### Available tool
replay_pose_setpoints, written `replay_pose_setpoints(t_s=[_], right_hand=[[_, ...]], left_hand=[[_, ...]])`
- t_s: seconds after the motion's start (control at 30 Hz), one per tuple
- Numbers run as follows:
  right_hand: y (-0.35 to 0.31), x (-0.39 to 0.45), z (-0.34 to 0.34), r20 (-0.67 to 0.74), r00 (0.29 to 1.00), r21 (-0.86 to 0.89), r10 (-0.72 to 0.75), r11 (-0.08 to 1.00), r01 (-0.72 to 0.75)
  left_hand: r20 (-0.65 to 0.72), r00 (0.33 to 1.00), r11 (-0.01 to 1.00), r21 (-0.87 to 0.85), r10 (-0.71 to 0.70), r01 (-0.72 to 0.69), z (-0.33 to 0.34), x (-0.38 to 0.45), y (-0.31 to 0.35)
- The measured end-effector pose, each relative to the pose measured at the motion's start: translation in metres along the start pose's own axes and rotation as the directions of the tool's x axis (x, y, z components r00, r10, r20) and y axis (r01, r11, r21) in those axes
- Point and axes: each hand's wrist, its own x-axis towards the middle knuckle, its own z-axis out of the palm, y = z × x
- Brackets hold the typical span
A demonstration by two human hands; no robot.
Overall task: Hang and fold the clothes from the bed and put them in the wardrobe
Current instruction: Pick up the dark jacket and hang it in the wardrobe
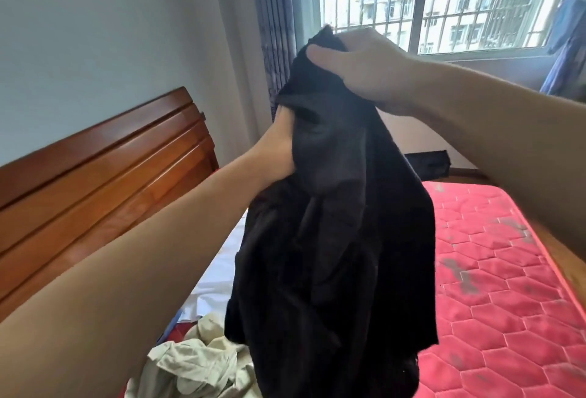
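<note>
Black soft-fabric garment point(333, 239) hung above the red quilted mattress point(507, 286), right hand point(364, 71) clenched on its top, left hand point(276, 156) tucked inside, grip hidden; cream crumpled clothes point(196, 362) lay unsorted, so early.

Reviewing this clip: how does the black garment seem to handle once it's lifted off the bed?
Probably floppy: the black garment hangs in loose folds below the right hand. Likely light, since the bunched top is enough to hold it up. The left hand is partly tucked into the cloth, suggesting it yields easily.
</note>
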Motion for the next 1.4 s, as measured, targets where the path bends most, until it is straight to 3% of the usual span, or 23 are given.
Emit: replay_pose_setpoints(t_s=[0.07,0.17,0.23,0.3,0.33,0.4,0.5,0.6,0.7,0.73,0.8,0.87,0.9,0.97,1.03,1.1,1.17,1.23,1.33,1.4], right_hand=[[-0.007,-0.003,-0.001,0.055,0.998,-0.017,-0.033,0.999,0.034],[0.001,-0.007,-0.002,0.013,0.999,-0.016,-0.037,0.999,0.037],[0.021,-0.010,0.001,-0.096,0.995,-0.065,-0.035,0.997,0.029],[0.054,-0.021,0.002,-0.291,0.951,-0.132,-0.103,0.989,0.067],[0.073,-0.033,0.003,-0.375,0.920,-0.174,-0.112,0.984,0.049],[0.113,-0.065,0.013,-0.413,0.911,-0.154,0.011,0.985,-0.082],[0.160,-0.103,0.038,-0.226,0.936,0.032,0.270,0.962,-0.269],[0.175,-0.108,0.043,-0.280,0.932,-0.027,0.229,0.969,-0.246],[0.160,-0.094,0.024,-0.459,0.882,-0.067,0.108,0.986,-0.155],[0.151,-0.086,0.015,-0.494,0.866,-0.056,0.073,0.992,-0.115],[0.128,-0.070,-0.001,-0.496,0.868,-0.014,0.025,0.999,-0.037],[0.099,-0.057,-0.013,-0.449,0.893,-0.029,-0.030,0.999,0.019],[0.085,-0.052,-0.018,-0.406,0.912,-0.046,-0.061,0.998,0.046],[0.061,-0.046,-0.023,-0.299,0.951,-0.028,-0.082,0.997,0.077],[0.043,-0.047,-0.025,-0.217,0.976,0.127,-0.015,0.991,0.044],[0.027,-0.051,-0.023,-0.144,0.989,0.280,0.021,0.960,0.020],[0.013,-0.057,-0.020,-0.064,0.998,0.295,-0.021,0.955,0.039],[-0.003,-0.063,-0.022,-0.046,0.995,0.250,-0.086,0.964,0.095],[-0.013,-0.067,-0.032,-0.107,0.958,-0.008,-0.266,0.964,0.267],[-0.002,-0.074,-0.021,-0.193,0.922,-0.137,-0.336,0.939,0.314]], left_hand=[[-0.066,0.997,0.999,-0.035,-0.034,0.031,0.008,0.008,0.010],[-0.100,0.994,0.999,-0.036,0.035,-0.039,0.022,0.006,0.020],[-0.122,0.992,0.981,-0.194,-0.028,0.004,0.034,0.002,0.027],[-0.188,0.973,0.905,-0.423,-0.133,0.042,0.041,0.005,0.027],[-0.235,0.961,0.910,-0.412,-0.148,0.039,0.042,0.010,0.023],[-0.269,0.935,0.855,-0.515,-0.232,0.065,0.042,0.015,0.023],[-0.216,0.898,0.761,-0.625,-0.384,0.175,0.043,0.022,0.026],[-0.370,0.905,0.938,-0.338,-0.209,0.078,0.039,0.023,0.016],[-0.314,0.947,0.998,0.004,-0.063,0.068,0.019,0.012,0.005],[-0.242,0.967,0.992,0.077,-0.075,0.096,0.012,0.007,0.000],[-0.021,0.967,0.948,0.190,-0.256,0.255,0.001,-0.005,-0.007],[0.171,0.877,0.858,0.356,-0.450,0.371,-0.006,-0.019,-0.006],[0.187,0.860,0.831,0.417,-0.475,0.368,-0.009,-0.023,-0.002],[0.124,0.926,0.880,0.377,-0.357,0.288,-0.014,-0.026,0.013],[0.063,0.983,0.966,0.208,-0.170,0.153,-0.015,-0.028,0.035],[0.088,0.993,0.992,0.111,-0.078,0.068,-0.005,-0.035,0.059],[0.091,0.993,0.997,0.041,-0.073,0.070,0.009,-0.042,0.074],[-0.022,0.997,0.998,-0.012,-0.067,0.067,0.019,-0.047,0.078],[-0.267,0.958,0.992,-0.100,-0.100,0.076,0.007,-0.054,0.087],[-0.358,0.924,0.989,-0.102,-0.138,0.108,-0.014,-0.060,0.098]])
